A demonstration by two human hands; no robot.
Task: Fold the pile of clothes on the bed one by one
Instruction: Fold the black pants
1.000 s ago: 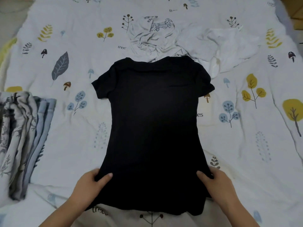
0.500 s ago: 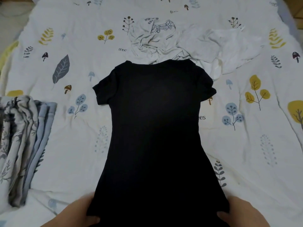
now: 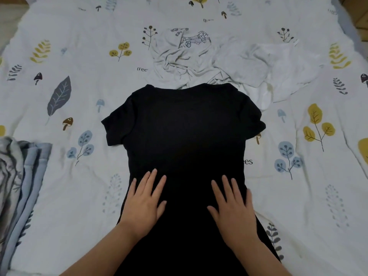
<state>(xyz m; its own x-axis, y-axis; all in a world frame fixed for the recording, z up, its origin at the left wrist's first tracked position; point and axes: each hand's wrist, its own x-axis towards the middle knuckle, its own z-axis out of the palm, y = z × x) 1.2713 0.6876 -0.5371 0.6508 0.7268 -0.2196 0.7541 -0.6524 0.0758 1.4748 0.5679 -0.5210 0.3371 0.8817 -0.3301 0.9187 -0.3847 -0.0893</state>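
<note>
A black short-sleeved top [image 3: 185,136] lies spread flat on the bed, neckline away from me, hem running out of the bottom of the view. My left hand [image 3: 144,202] rests flat on its lower left part with fingers straight and spread. My right hand [image 3: 234,206] lies flat on the lower right part, fingers also straight. Behind the neckline sits a crumpled pile: a pale grey garment with a line drawing [image 3: 183,54] and a white garment [image 3: 266,66].
The bed sheet [image 3: 79,196] is white with printed leaves, trees and mushrooms. A stack of folded clothes [image 3: 18,176], grey-patterned and light blue, lies at the left edge. The bed's far corners show floor or furniture beyond.
Both hands left the hem corners at the bottom and moved up onto the body of the black top, now lying flat on it. The view has shifted closer.
</note>
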